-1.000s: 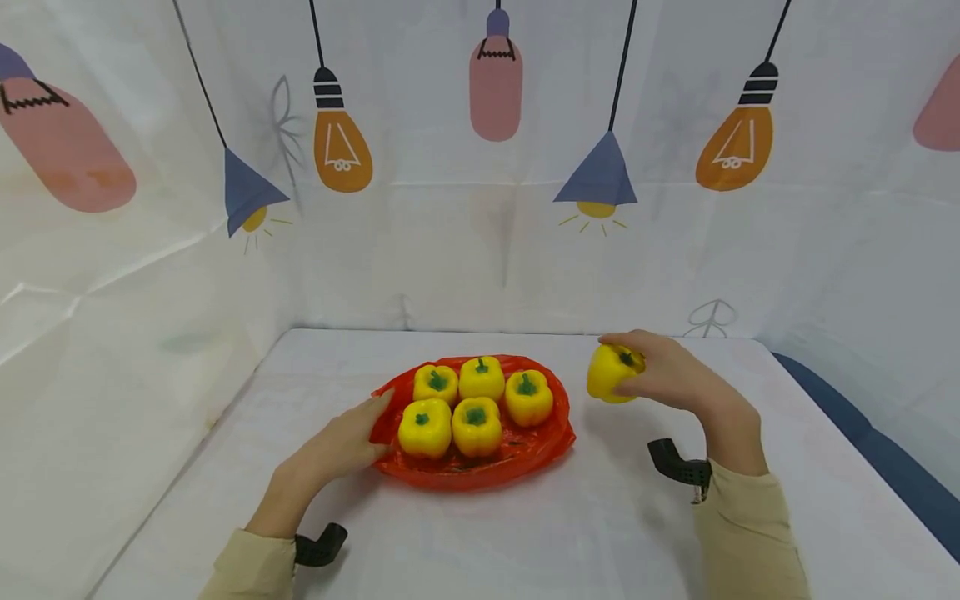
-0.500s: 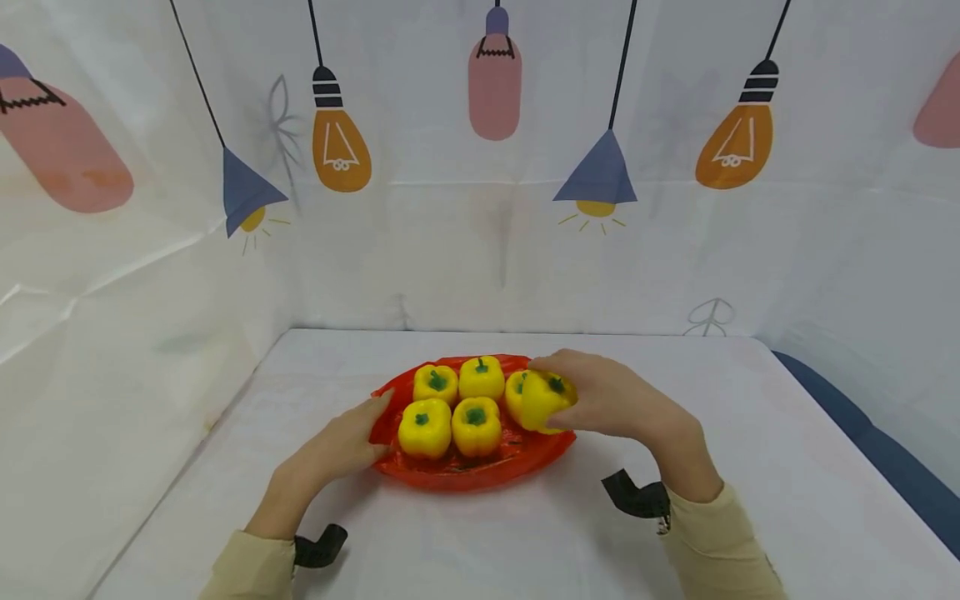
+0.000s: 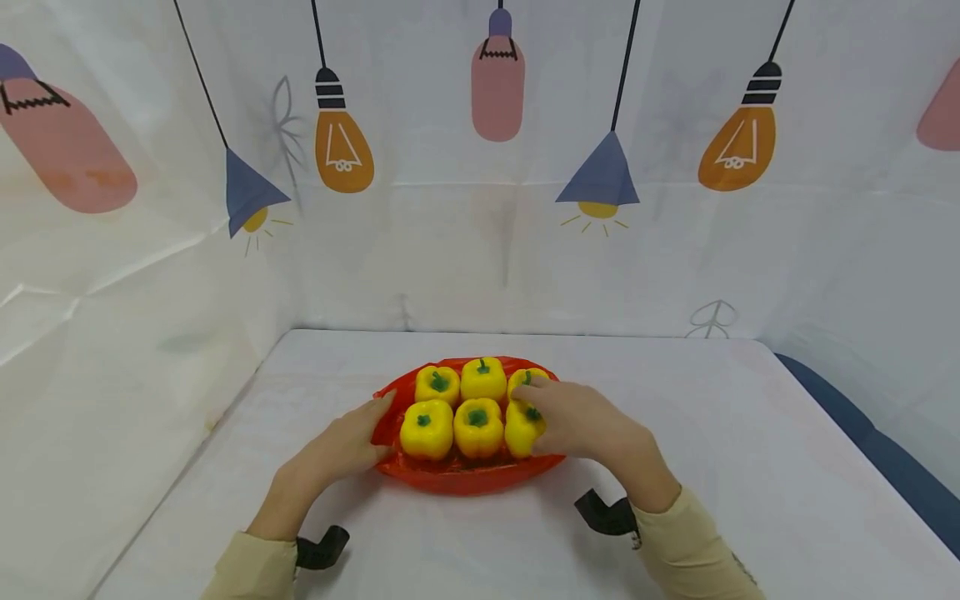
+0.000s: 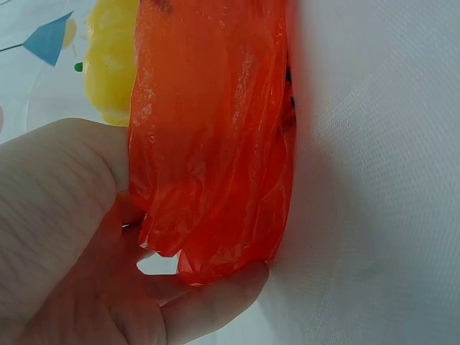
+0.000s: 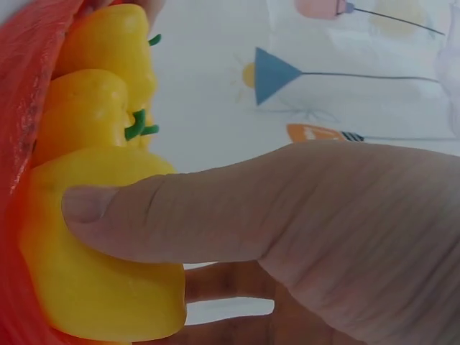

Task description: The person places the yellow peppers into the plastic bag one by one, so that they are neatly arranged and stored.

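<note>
A shallow oval tray covered in red plastic film (image 3: 457, 483) holds several yellow bell peppers (image 3: 427, 432) with green stems, standing in two rows. My left hand (image 3: 337, 450) holds the tray's left end, its thumb at the rim and fingers under the red film (image 4: 215, 136) in the left wrist view. At the tray's right end, my right hand (image 3: 592, 423) grips another yellow bell pepper (image 5: 108, 287), thumb across its near side. That pepper sits inside the rim, in the front row, and the hand partly hides the pepper (image 3: 522, 379) behind it.
Under the tray spreads a white-covered table (image 3: 420, 550). A white curtain printed with lamps and bulbs (image 3: 420, 250) stands behind and to the left. Something dark blue (image 3: 832, 400) shows past the table's right edge. Each wrist wears a black mount (image 3: 322, 548).
My right hand has carried its yellow bell pepper leftward from beside the tray and down into the front right of it. The left hand has stayed at the tray's left end.
</note>
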The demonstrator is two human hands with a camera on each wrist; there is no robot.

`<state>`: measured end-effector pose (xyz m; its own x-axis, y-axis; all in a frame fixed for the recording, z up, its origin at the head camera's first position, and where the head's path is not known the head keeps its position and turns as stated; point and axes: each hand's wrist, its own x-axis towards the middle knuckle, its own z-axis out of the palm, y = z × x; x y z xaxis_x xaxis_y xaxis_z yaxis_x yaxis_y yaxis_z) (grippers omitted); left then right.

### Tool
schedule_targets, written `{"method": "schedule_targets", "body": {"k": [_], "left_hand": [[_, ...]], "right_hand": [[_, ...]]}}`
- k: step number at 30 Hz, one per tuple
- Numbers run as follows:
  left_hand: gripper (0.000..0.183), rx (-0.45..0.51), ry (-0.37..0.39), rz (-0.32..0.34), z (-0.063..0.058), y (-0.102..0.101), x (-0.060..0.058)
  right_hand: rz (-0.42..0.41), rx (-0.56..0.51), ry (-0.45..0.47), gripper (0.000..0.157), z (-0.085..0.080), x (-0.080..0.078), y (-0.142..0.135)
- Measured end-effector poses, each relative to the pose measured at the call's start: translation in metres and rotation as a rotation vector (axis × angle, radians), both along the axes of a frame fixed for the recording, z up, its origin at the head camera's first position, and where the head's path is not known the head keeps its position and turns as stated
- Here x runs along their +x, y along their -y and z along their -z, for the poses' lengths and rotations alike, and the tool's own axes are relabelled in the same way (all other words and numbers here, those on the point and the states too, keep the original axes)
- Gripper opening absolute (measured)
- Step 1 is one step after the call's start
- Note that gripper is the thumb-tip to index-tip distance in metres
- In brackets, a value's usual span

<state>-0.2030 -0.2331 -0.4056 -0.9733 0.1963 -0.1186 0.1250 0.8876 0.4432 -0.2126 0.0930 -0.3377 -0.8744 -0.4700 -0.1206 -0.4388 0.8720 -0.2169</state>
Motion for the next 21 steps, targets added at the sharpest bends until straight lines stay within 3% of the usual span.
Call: {"method": "schedule_targets", "body": {"k": [10, 21], "left_hand": [[0.081, 0.006, 0.016, -0.008, -0.001, -0.001, 0.001], [0.082, 0.024, 0.029, -0.026, 0.001, 0.006, 0.005]], "right_hand": [[-0.008, 0.049, -0.030, 0.056, 0.010, -0.002, 0.007], [-0.013, -0.006, -0.011, 0.067, 0.019, -0.001, 0.001]]}}
